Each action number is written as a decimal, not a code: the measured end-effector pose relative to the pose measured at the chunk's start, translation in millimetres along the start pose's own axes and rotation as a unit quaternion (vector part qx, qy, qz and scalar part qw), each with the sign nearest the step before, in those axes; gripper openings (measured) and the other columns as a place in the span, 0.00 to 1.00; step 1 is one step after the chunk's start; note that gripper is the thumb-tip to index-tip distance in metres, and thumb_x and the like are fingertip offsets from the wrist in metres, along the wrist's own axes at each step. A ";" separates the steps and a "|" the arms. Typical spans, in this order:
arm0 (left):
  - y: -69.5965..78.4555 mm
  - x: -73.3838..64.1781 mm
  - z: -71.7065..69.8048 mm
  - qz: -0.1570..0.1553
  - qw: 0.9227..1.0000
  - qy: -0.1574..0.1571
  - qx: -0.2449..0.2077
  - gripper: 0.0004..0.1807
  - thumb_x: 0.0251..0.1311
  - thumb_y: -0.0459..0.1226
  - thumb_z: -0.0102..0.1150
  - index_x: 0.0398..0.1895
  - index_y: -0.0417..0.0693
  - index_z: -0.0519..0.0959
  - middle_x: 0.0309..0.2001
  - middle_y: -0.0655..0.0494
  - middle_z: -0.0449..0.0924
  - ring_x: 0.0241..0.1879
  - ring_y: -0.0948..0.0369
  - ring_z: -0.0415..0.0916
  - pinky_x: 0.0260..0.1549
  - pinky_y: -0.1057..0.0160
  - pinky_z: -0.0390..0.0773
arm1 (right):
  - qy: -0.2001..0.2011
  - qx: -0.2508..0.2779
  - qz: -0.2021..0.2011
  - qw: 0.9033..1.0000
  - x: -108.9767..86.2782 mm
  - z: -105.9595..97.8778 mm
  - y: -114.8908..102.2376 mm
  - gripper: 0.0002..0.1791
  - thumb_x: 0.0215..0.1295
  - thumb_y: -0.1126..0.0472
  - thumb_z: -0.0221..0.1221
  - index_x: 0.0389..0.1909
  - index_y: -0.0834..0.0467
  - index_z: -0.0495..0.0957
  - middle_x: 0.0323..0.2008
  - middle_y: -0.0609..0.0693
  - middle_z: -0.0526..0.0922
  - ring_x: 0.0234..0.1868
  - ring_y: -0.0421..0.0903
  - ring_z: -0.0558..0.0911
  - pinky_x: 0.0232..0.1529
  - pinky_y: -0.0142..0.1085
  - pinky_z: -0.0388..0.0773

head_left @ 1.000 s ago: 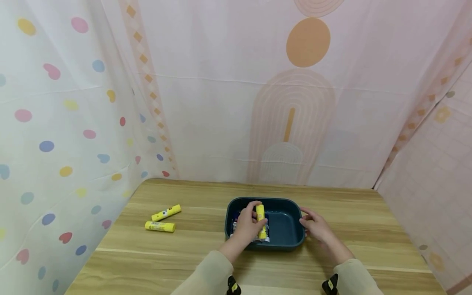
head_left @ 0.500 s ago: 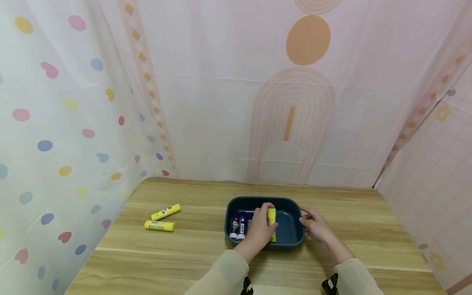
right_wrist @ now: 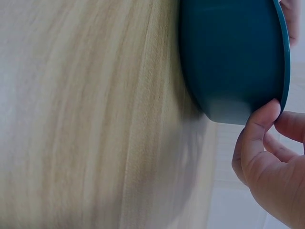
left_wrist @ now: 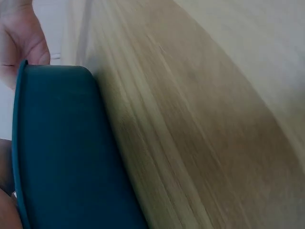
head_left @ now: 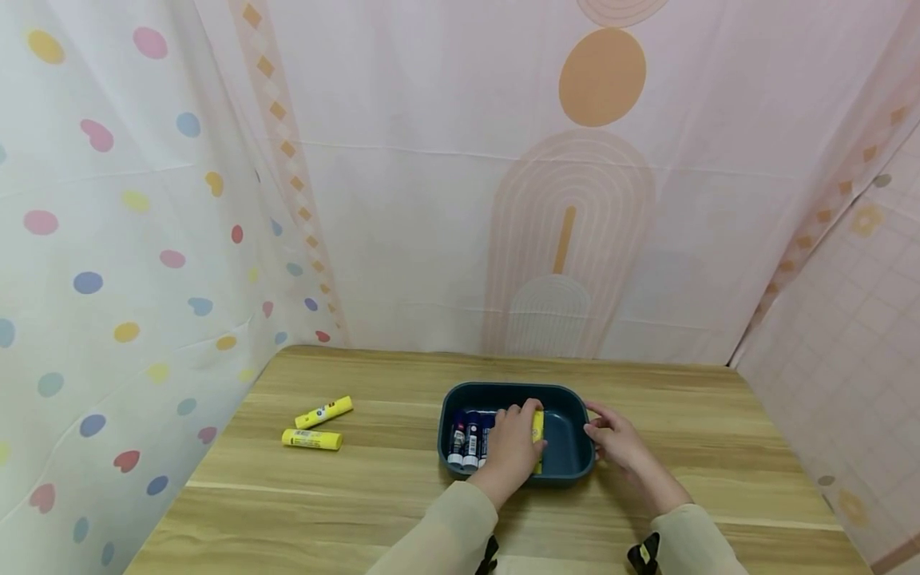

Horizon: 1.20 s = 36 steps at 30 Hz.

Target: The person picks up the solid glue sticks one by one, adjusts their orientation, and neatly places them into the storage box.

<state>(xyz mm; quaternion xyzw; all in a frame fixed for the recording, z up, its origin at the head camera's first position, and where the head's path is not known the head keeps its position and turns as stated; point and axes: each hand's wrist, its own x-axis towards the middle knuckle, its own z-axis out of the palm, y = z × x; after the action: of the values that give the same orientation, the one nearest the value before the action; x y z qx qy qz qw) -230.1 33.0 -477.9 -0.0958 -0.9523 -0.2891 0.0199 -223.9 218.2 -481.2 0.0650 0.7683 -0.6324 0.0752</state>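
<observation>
Head view: left fingers (head_left: 532, 405) grip a yellow tube (head_left: 537, 428) inside a teal tray (head_left: 565, 442) that the right fingers (head_left: 600, 412) pinch.

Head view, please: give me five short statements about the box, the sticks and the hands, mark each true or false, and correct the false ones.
1. The left hand holds a yellow stick in the teal box. True.
2. The right hand lies flat on the table. False: it grips the box's right end.
3. Dark blue tubes lie at the box's left end. True.
4. Two loose yellow sticks lie right of the box. False: they lie left of it.
5. The box is covered. False: its top is open.
</observation>
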 end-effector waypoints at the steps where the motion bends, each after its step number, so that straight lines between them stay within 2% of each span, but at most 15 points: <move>1: -0.5 0.7 0.5 0.002 1.000 0.003 0.011 0.27 0.50 0.44 0.70 0.54 0.60 0.71 0.46 0.53 0.74 0.42 0.57 0.66 0.38 0.56 0.75 | 0.001 -0.001 -0.001 1.000 0.0 0.1 0.1 0.25 0.68 0.71 0.49 0.66 0.66 0.61 0.37 0.53 0.68 0.27 0.43 0.70 0.25 0.32 0.72; 7: -4.2 2.7 2.8 0.013 0.997 0.007 0.072 0.29 0.48 0.49 0.70 0.55 0.53 0.75 0.48 0.50 0.68 0.47 0.54 0.62 0.43 0.53 0.73 | 0.002 -0.002 -0.004 1.000 -0.1 0.3 0.8 0.26 0.68 0.71 0.49 0.66 0.66 0.61 0.37 0.53 0.68 0.26 0.43 0.71 0.24 0.33 0.72; 15: -3.5 5.6 5.5 0.009 0.989 -0.030 0.145 0.31 0.48 0.55 0.67 0.55 0.51 0.78 0.51 0.49 0.66 0.49 0.53 0.60 0.46 0.53 0.71 | 0.008 -0.007 -0.001 1.000 -1.1 0.9 0.1 0.25 0.68 0.70 0.49 0.66 0.65 0.61 0.38 0.54 0.69 0.27 0.43 0.71 0.25 0.33 0.72; 19: -3.7 5.5 5.4 0.007 0.990 -0.027 0.141 0.31 0.49 0.55 0.67 0.55 0.51 0.77 0.52 0.49 0.66 0.50 0.53 0.61 0.47 0.52 0.71 | 0.005 -0.007 0.002 1.000 -1.2 1.0 -0.6 0.25 0.68 0.70 0.48 0.67 0.65 0.61 0.39 0.54 0.69 0.29 0.43 0.70 0.26 0.32 0.73; 22: -4.6 4.5 3.8 0.016 0.993 -0.008 0.115 0.29 0.51 0.53 0.67 0.56 0.51 0.77 0.52 0.49 0.68 0.49 0.53 0.62 0.47 0.52 0.71 | 0.007 -0.004 0.004 1.000 -1.5 1.1 -1.2 0.25 0.68 0.70 0.49 0.66 0.65 0.62 0.39 0.54 0.68 0.28 0.43 0.70 0.26 0.32 0.73; 25: -5.9 3.7 -0.5 0.028 0.996 0.013 0.083 0.28 0.54 0.51 0.65 0.58 0.53 0.75 0.51 0.50 0.69 0.49 0.53 0.64 0.48 0.52 0.72 | 0.006 -0.006 0.004 1.000 -2.0 1.3 -1.9 0.25 0.68 0.70 0.48 0.67 0.65 0.61 0.40 0.55 0.68 0.29 0.43 0.70 0.26 0.33 0.73; 28: -10.4 3.7 -7.0 0.051 0.995 0.027 0.076 0.28 0.57 0.50 0.62 0.62 0.55 0.72 0.54 0.50 0.70 0.53 0.53 0.66 0.52 0.51 0.72 | 0.007 -0.006 0.007 1.000 -2.5 1.7 -2.4 0.25 0.68 0.70 0.48 0.67 0.65 0.62 0.40 0.55 0.68 0.29 0.44 0.70 0.26 0.33 0.73; 32: -20.9 3.8 -21.1 0.095 0.988 0.036 0.120 0.31 0.62 0.52 0.56 0.67 0.57 0.66 0.61 0.49 0.68 0.61 0.51 0.64 0.59 0.49 0.69 | 0.008 -0.008 0.010 1.000 -2.4 1.8 -2.1 0.25 0.69 0.69 0.48 0.67 0.64 0.62 0.41 0.55 0.68 0.29 0.44 0.70 0.27 0.33 0.73; 36: -34.6 2.1 -39.4 0.125 0.978 0.034 0.161 0.33 0.64 0.55 0.51 0.71 0.59 0.59 0.68 0.46 0.61 0.68 0.46 0.57 0.63 0.44 0.62 | 0.005 -0.008 0.010 1.000 -2.3 1.2 -1.2 0.25 0.70 0.69 0.48 0.67 0.63 0.61 0.41 0.55 0.67 0.30 0.44 0.70 0.27 0.33 0.73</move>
<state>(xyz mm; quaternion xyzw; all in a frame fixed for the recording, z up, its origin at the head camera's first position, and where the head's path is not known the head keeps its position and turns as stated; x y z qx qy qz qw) -239.6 -16.7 -463.8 -0.1997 -0.9657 -0.1299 0.1030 -221.8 216.7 -479.9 0.0758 0.7727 -0.6254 0.0780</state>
